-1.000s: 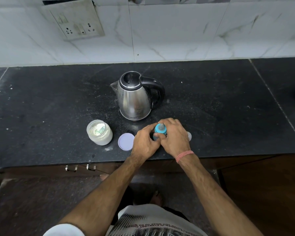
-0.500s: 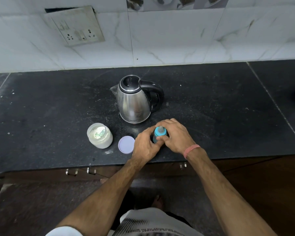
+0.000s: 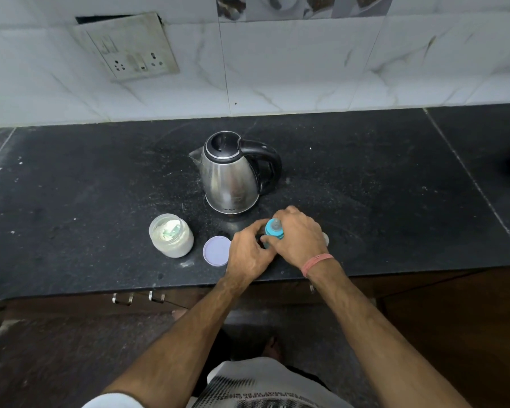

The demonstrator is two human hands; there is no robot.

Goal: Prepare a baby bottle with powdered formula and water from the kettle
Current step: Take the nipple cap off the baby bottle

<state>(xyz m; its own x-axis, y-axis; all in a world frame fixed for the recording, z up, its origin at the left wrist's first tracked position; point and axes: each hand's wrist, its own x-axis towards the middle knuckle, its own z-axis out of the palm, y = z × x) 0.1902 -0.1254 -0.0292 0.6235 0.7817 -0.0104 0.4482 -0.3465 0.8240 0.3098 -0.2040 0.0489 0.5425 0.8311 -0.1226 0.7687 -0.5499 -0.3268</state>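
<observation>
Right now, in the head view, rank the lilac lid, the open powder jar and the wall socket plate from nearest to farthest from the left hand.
1. Lilac lid, flat, just left of the left hand.
2. Open powder jar, further left on the counter.
3. Wall socket plate, up on the tiles.

We see the baby bottle (image 3: 273, 231) standing upright near the front edge of the black tabletop (image 3: 380, 187), its blue collar and clear teat showing while its body is mostly hidden. Just behind it stands the steel kettle (image 3: 233, 175), lid closed, black handle to the right. To the left sits the open formula jar (image 3: 171, 235) of white powder, its pale round lid (image 3: 216, 250) lying flat between jar and bottle.
</observation>
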